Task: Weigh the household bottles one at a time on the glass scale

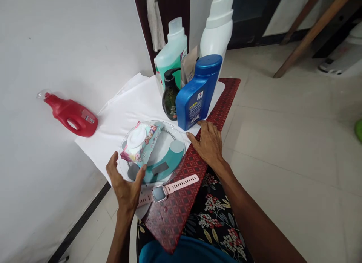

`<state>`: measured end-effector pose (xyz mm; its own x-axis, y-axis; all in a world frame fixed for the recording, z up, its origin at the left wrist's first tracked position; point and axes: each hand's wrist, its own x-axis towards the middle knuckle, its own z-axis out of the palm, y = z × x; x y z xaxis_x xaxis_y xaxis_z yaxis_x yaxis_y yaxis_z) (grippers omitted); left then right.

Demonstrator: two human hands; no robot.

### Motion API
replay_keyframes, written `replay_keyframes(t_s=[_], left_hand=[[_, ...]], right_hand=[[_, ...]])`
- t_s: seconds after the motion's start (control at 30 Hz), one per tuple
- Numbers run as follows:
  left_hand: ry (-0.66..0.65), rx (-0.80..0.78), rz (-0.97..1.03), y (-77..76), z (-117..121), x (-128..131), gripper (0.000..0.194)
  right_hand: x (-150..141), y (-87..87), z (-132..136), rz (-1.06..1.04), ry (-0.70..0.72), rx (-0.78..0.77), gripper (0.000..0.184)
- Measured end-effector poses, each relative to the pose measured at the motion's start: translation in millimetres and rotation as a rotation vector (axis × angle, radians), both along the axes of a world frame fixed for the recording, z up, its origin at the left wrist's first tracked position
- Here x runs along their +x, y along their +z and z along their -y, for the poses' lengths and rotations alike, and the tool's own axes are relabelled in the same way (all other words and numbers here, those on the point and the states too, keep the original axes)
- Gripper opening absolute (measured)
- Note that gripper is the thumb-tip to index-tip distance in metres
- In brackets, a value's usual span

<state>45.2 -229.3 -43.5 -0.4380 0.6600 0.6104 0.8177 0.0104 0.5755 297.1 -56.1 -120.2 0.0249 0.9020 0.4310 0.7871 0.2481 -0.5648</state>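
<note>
- Since the left hand [126, 187] and right hand [208, 144] hold nothing on my feed, I'd call both grips open, fingers spread.
- The wipes [140, 142] are left of center in the frame, lying on the scale [169, 162]; the left hand is right beside them, can't tell if its thumb touches.
- They look soft and light to me, slick film outside, so I'd pinch the long sides and skip the lid [136, 137].
- The blue bottle [195, 99] stands upper right of center, right hand at its base on the table [172, 214] edge. Contact? No idea.
- Probably stiff, heavy if full, kinda slippery; I'd wrap the body below the cap [208, 63].
- That scale looks like glass, so fragile, I'd guess: rim only.
</note>
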Motion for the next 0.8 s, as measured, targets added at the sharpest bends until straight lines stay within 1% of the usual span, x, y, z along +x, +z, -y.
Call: replay_keyframes(t_s=[0.07,0.1,0.2,0.27,0.33,0.43,0.47,0.53,0.63,0.7,0.8], left_hand=[[-0.025,-0.042,-0.053,0.6,-18,5,0.095],[-0.024,-0.066,-0.057,0.4,-27,6,0.095],[0.026,-0.096,0.015,-0.2,-47,8,0.083],[0.061,-0.091,0.109,1.5,-53,6,0.073],[0.076,-0.098,0.221,5.6,-55,1,0.066],[0.089,-0.100,0.362,15.8,-55,-13,0.067],[0.101,-0.079,0.369,19.9,-56,-20,0.069],[0.154,-0.011,0.304,28.2,-65,-41,0.070],[0.261,0.046,0.148,36.3,-95,-84,0.063],[0.317,0.003,0.099,36.7,-124,-117,0.058],[0.428,-0.165,0.037,30.6,-171,-159,0.056]], right_hand=[[0,-0.1,0,-0.001,-0.004,-0.005,0.057],[0,-0.3,0,-0.002,-0.004,-0.004,0.057],[1,-2.0,0,-0.012,0.000,0.017,0.056],[2,-3.5,0,-0.014,0.005,0.036,0.057],[3,-4.8,-1,-0.009,0.010,0.047,0.058],[5,-5.6,-1,0.003,0.019,0.041,0.060],[6,-5.6,-1,0.007,0.022,0.036,0.060],[6,-5.4,-1,0.011,0.027,0.028,0.060],[6,-5.3,-1,0.014,0.023,0.035,0.060],[6,-5.3,-1,0.021,0.020,0.048,0.060],[7,-5.4,-1,0.039,0.017,0.055,0.062]])
